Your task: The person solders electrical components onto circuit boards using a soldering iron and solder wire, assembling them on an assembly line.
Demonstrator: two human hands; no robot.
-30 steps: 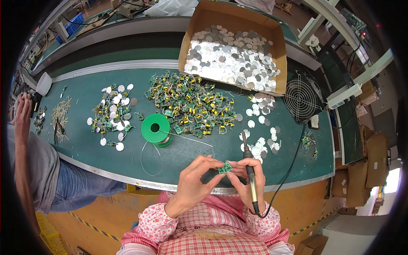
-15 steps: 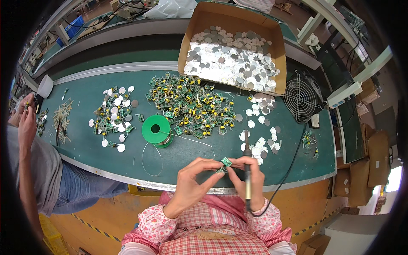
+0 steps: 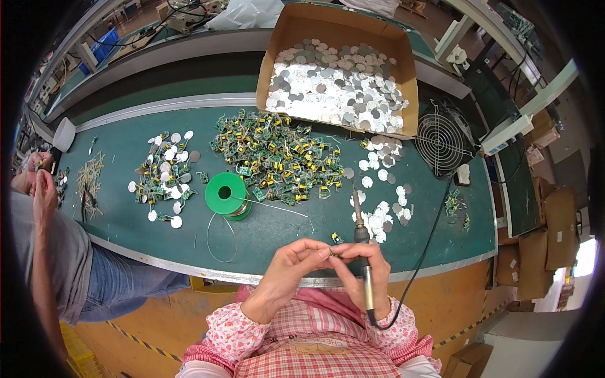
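Observation:
My left hand (image 3: 285,271) is closed in a pinch at the front edge of the bench, its fingertips meeting those of my right hand (image 3: 375,272). Between them is a small green circuit board (image 3: 334,253), mostly covered by the fingers. Another small board with a yellow part (image 3: 336,238) shows just beyond the fingertips; whether it is joined to the pinched one, I cannot tell. A soldering iron (image 3: 361,234) rests in my right hand, its tip pointing away over the bench and its cord trailing behind the wrist.
A green solder spool (image 3: 217,195) stands left of my hands. Beyond lies a heap of circuit boards (image 3: 271,151). White discs (image 3: 380,220) are scattered at right, below a cardboard box (image 3: 403,75) of discs. A fan (image 3: 441,140) stands far right. At left, another person's hands (image 3: 39,173) work.
My fingertips have drawn closer together and the pinched board has turned, now mostly hidden. A yellow part has come into sight beyond the fingers. The view has shifted slightly.

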